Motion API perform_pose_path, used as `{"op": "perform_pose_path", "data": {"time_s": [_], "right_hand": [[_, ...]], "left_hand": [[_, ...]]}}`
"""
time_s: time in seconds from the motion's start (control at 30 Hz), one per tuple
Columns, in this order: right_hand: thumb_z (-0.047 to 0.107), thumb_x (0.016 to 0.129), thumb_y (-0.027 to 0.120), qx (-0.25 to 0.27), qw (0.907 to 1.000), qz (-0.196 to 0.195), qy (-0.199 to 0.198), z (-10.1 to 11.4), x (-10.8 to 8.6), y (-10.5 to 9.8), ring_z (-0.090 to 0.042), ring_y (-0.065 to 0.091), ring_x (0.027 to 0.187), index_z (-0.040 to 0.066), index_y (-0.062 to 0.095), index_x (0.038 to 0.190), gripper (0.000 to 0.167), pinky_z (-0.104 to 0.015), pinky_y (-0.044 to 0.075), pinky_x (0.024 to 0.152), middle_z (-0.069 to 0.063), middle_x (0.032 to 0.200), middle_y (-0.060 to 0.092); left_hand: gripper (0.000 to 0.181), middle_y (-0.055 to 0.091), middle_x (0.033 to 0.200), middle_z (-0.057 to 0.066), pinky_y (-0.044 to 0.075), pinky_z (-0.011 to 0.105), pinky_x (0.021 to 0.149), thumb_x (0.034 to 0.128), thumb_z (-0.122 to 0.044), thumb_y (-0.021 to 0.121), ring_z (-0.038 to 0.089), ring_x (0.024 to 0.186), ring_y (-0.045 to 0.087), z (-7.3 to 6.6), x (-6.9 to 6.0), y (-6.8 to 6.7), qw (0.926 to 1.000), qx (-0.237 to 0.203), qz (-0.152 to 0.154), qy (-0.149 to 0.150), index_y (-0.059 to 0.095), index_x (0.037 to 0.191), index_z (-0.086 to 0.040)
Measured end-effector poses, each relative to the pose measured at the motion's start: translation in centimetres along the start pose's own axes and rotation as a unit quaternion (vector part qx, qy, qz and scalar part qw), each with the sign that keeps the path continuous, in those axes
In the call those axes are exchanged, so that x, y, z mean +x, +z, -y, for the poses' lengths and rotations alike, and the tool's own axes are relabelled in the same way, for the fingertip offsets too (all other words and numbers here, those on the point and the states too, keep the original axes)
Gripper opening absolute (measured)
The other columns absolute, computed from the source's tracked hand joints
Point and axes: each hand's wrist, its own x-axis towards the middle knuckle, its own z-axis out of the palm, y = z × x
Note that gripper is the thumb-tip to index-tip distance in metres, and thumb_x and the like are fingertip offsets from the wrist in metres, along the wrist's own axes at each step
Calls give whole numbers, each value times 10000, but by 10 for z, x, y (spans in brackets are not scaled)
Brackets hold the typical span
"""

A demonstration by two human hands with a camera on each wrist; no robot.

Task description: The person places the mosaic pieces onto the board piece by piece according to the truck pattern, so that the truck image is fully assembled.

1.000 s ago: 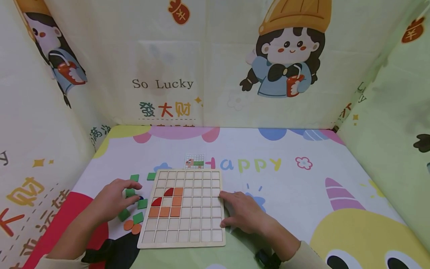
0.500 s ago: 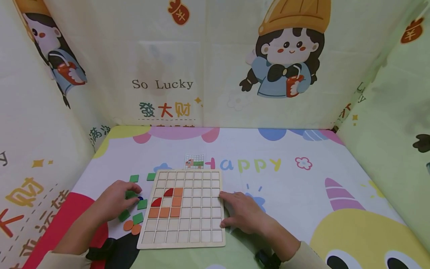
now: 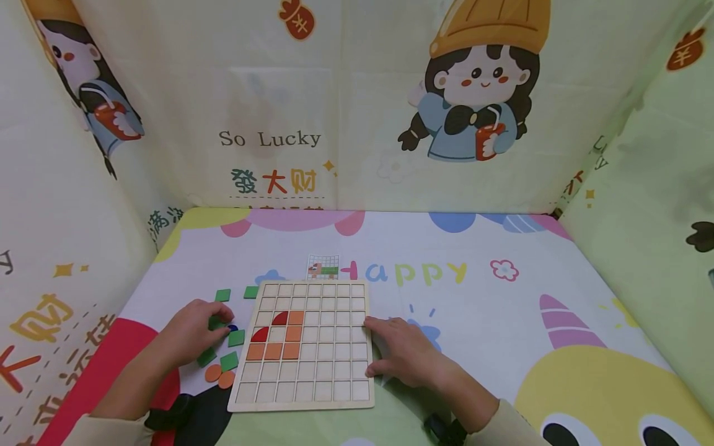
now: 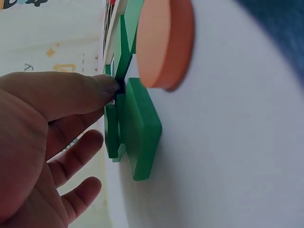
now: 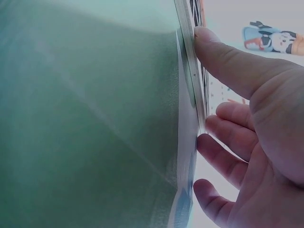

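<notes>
We see the left hand (image 3: 192,334) bent among loose green square tiles (image 3: 236,338), its thumb and forefinger nearly together beside a small dark-blue piece (image 3: 233,328); we cannot tell whether they pinch it. Two orange round discs (image 3: 214,373) lie near that wrist. Our right hand (image 3: 409,353), fingers loosely spread, grasps nothing and rests against the right edge of the pale wooden grid board (image 3: 307,352), which lies flat between both hands, bearing orange squares (image 3: 293,334) and red quarter-circles (image 3: 280,318).
</notes>
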Motion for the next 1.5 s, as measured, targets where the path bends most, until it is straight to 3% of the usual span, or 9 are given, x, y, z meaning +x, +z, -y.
{"op": "perform_pose_path", "data": {"time_s": [0.27, 0.7, 1.5], "right_hand": [[338, 779, 862, 6, 10000, -18, -11, 0, 0, 0, -337, 510, 1262, 114, 511, 1434, 776, -556, 406, 999, -77, 1429, 555], [342, 781, 858, 42, 10000, 24, 36, 0, 0, 0, -339, 503, 1272, 114, 510, 1439, 778, -560, 400, 1004, -74, 1432, 553], [364, 786, 847, 70, 10000, 23, 41, 1, -2, -2, -326, 504, 1270, 117, 505, 1440, 778, -550, 398, 1011, -61, 1433, 555]], "left_hand": [[399, 591, 1065, 178, 591, 377, 634, 694, -74, 884, 411, 1018, 496, 3, 1, 2, 9999, 50, -114, 20, 715, 1055, -54], [286, 598, 1020, 146, 571, 324, 594, 768, -68, 832, 367, 976, 502, 1, 3, 6, 9996, -24, -206, 196, 717, 1029, -47], [288, 580, 941, 98, 547, 293, 564, 785, -96, 813, 288, 909, 496, -10, 13, 2, 9997, -118, -195, 68, 724, 1051, -33]]}}
